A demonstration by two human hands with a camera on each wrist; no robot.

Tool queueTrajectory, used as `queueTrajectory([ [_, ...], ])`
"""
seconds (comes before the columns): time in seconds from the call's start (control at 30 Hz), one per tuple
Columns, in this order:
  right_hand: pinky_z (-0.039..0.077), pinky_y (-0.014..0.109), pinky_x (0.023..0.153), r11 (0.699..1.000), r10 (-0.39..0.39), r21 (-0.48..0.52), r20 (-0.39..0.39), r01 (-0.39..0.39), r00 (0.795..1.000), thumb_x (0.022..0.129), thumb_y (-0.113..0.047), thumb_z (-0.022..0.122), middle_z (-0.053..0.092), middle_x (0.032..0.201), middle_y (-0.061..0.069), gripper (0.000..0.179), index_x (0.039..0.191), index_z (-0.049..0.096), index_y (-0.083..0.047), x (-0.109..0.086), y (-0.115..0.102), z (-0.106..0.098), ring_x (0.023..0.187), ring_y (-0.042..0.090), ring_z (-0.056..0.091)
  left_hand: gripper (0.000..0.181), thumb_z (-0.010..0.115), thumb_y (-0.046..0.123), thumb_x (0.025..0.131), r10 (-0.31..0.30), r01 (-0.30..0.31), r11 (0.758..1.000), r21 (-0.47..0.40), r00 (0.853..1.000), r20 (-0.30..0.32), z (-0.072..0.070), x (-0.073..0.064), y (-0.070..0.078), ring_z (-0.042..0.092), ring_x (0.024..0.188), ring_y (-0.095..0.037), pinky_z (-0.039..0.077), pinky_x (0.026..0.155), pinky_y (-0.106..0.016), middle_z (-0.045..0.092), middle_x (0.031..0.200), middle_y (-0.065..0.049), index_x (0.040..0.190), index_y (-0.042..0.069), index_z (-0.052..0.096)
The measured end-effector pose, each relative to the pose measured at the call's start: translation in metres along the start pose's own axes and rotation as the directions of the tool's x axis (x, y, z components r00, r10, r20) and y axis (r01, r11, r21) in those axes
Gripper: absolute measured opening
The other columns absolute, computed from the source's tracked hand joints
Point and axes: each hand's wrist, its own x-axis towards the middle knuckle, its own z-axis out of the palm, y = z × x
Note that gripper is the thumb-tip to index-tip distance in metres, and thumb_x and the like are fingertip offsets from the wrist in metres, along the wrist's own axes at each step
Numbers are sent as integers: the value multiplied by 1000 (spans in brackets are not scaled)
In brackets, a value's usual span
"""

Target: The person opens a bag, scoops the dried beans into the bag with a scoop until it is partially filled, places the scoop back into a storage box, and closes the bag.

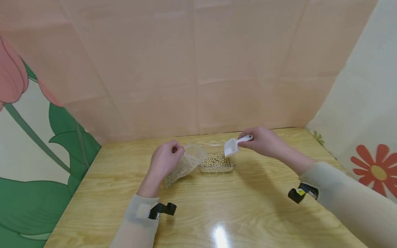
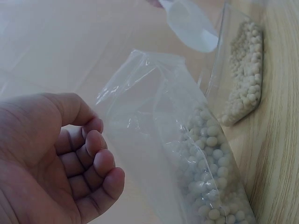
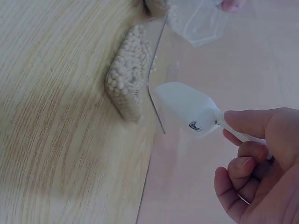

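Note:
My left hand pinches the edge of a clear plastic bag between thumb and forefinger. Pale yellow, round soybeans fill the lower part of the bag, whose mouth leans right toward a clear rectangular container. More soybeans lie inside that container. Above its right side, my right hand grips a small white scoop by the handle. The scoop tilts down to the left over the container; no beans show in it in the right wrist view.
All of this stands on a wood-grain table, near its back edge. A plain pinkish sheet hangs behind. Flower-patterned panels flank the table, with a red flower at right and green leaves at left.

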Motion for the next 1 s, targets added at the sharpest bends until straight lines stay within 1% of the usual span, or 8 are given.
queueTrajectory([
  [0.23,48,38,63,996,-21,-84,11,22,1000,101,-28,82,79,94,-1,22,114,82,-10,5,-7,3,70,15,63,23,59,22,109,13,-13,1000,4,1000,-4,0,0,0,49,58,-19,44,64,-38,62,74,-1,97,11,75],
  [0.43,51,38,65,987,-41,-155,13,43,999,100,-28,83,79,95,0,22,113,83,-10,10,-11,9,74,14,66,23,59,22,110,15,-15,1000,11,1000,-4,0,0,0,49,58,-19,44,64,-38,63,74,-1,96,13,75],
  [0.57,50,38,64,985,-24,-170,27,28,999,100,-28,82,79,94,0,22,113,83,-10,14,-13,15,73,15,66,23,60,22,110,7,-7,1000,13,1000,-3,-1,0,0,49,59,-19,44,64,-38,63,75,-1,96,13,75],
  [0.73,52,39,66,978,-14,-207,32,20,999,100,-28,82,80,99,3,23,114,83,-9,16,-15,21,76,16,68,22,60,22,110,4,-4,1000,15,1000,-4,0,0,0,50,59,-19,45,64,-38,64,76,-1,97,13,76],
  [0.83,52,40,67,979,-18,-204,30,24,999,100,-27,83,80,100,5,24,114,83,-8,17,-14,24,77,17,68,21,60,22,109,6,-6,1000,16,1000,-6,1,0,0,50,59,-19,45,64,-38,65,77,0,97,14,76],
  [0.93,55,43,71,988,1,-157,41,6,999,101,-28,82,81,102,6,25,115,83,-7,19,-9,26,79,19,69,22,60,22,110,4,-4,1000,14,1000,-8,1,-1,1,50,59,-19,45,63,-38,65,77,-1,97,15,76],
  [1.0,57,46,75,994,18,-112,51,-12,999,102,-29,80,81,106,7,28,117,82,-6,20,-3,28,84,21,71,23,59,22,110,5,-5,1000,13,1000,-7,1,-1,1,49,58,-19,45,64,-38,65,77,-1,97,14,76],
])
